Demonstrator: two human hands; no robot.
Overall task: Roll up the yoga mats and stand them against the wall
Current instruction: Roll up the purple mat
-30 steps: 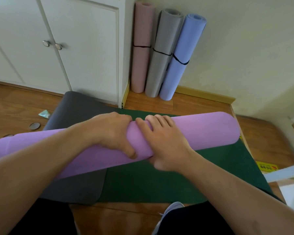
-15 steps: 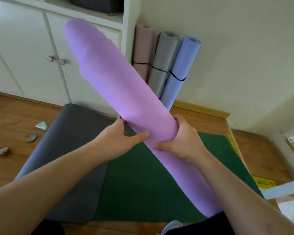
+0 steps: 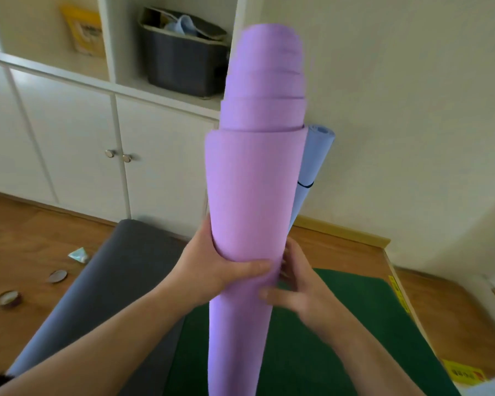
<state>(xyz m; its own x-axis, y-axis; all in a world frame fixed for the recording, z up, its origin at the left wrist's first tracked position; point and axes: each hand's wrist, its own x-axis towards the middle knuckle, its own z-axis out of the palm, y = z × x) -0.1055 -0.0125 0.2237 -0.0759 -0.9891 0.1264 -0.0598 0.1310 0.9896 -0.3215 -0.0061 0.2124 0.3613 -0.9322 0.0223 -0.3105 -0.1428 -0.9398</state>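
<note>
The left hand (image 3: pixel 212 270) wraps its thumb and fingers round the upright purple mat (image 3: pixel 249 195), steadying the telescoped roll; the right hand (image 3: pixel 295 284), blurred, lies against its other side, fingers seemingly loose, probably tidying layers before leaning it beside the blue mat (image 3: pixel 312 161) at the wall (image 3: pixel 412 110).

Bare forearms and hands, no sleeves in view

Both forearms were uncovered from the frame's lower edge up to the wrists, with no watch, band or ring showing on the left hand (image 3: pixel 212 270) or the right hand (image 3: pixel 300 290). The right hand was blurred, and a dark patch sat at the lower left corner.
</note>
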